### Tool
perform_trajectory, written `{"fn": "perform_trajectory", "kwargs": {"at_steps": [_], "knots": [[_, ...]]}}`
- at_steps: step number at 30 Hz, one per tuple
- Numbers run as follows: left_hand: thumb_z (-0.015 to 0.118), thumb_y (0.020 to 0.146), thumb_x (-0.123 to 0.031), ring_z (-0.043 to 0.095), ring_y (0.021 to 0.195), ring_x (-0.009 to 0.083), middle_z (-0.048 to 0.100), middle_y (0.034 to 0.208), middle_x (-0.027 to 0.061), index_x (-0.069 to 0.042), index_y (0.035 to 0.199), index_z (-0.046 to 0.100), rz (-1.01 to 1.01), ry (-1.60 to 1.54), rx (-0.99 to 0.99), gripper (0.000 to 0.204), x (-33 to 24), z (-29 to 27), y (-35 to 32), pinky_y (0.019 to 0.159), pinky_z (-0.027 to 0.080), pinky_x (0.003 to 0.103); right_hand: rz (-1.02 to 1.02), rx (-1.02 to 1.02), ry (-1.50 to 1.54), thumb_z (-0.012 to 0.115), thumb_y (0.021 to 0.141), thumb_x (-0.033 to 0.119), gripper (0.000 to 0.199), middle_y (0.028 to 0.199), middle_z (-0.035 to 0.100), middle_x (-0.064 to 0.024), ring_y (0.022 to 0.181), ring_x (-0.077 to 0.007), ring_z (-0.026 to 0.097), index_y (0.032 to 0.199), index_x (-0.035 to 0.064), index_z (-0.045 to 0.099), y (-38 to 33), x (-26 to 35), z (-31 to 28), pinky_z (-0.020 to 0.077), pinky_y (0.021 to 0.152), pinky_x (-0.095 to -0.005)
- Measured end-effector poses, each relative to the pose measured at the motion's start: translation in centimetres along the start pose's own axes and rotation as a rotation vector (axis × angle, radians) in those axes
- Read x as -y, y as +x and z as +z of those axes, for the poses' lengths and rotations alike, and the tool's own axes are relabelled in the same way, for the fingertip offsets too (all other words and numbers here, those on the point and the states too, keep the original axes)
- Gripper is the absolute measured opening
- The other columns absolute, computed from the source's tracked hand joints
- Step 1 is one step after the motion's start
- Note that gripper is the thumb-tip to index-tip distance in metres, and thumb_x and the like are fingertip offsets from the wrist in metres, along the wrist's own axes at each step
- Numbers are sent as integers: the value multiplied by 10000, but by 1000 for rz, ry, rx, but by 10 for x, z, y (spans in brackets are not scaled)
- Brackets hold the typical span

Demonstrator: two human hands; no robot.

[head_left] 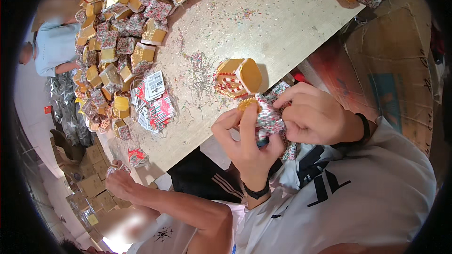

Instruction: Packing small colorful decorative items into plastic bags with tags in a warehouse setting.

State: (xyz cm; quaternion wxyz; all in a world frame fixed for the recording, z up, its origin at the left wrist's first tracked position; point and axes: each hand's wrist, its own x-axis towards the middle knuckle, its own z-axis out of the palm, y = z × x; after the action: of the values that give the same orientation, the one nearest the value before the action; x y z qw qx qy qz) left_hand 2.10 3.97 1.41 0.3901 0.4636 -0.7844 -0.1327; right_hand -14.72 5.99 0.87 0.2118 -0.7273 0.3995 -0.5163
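Both of my hands are closed on a gold house-shaped ornament (269,116) coated in multicoloured sprinkles, close to the table's near edge. My left hand (249,138) pinches its gold end between thumb and fingers. On the sprinkled side, the fingertips of my right hand (313,115) are pressed together; whether they also hold something small cannot be made out. Just beyond my hands, a second gold house ornament (249,76) with red-and-white decoration rests on the table. Black bands circle both my wrists.
Many similar ornaments (108,37) are heaped at the table's left, with more at the far right. Printed tags (155,106) and thin wire hooks (200,82) lie on the sprinkle-strewn table (207,33). A co-worker's hand (120,181) holds something at lower left. Cardboard (391,66) stands right.
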Motion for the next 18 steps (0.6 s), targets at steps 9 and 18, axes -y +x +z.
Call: {"fn": "perform_trajectory", "kwargs": {"at_steps": [9, 18], "knots": [[684, 553, -117, 480, 858, 277, 414, 959, 120, -55, 1007, 661, -86, 127, -42, 459, 0, -7, 1, 678, 450, 365, 37, 28, 49, 700, 712, 5, 278, 850, 572, -122, 812, -295, 566, 972, -22, 603, 1, -2, -2, 468, 724, -347], [684, 521, -52, 477, 831, 258, 426, 906, 101, -76, 973, 668, 78, 187, 71, 453, -8, -11, 9, 691, 435, 346, 450, 167, 772, 733, 753, 14, 133, 880, 636, -49, 849, -88, 569, 877, 29, 685, 0, -16, -15, 433, 678, -215]]}}
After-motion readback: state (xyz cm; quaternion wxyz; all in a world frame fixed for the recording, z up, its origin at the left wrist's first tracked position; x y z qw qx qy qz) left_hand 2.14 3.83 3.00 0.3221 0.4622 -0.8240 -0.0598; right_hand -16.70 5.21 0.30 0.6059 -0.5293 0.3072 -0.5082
